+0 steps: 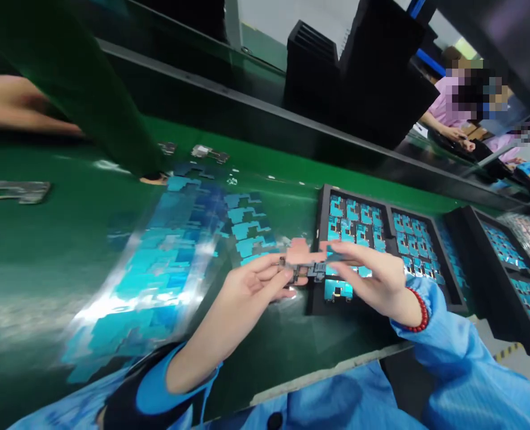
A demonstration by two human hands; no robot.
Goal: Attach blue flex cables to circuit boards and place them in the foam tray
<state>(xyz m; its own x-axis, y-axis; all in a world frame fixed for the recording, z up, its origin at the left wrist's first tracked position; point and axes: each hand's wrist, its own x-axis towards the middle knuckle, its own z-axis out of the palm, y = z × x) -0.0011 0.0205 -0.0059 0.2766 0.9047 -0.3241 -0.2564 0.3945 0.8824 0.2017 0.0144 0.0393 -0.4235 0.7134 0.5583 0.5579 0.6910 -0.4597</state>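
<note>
My left hand is closed on a small phone circuit board, held above the front edge of the tray. A flat pink film piece with a cut-out outline lies over the board's upper side. My right hand, with a red bead bracelet at the wrist, pinches near the right end of this pink piece; a dark bluish blur shows between its fingertips. Beneath my hands, a black divided tray holds rows of boards with shiny blue film. One such board lies at the near left corner.
Several blue cut film pieces and a long overlapping spread of them lie left on the green mat. Bare boards lie behind. Another tray stands right. Another person's hand is at far left; people sit back right.
</note>
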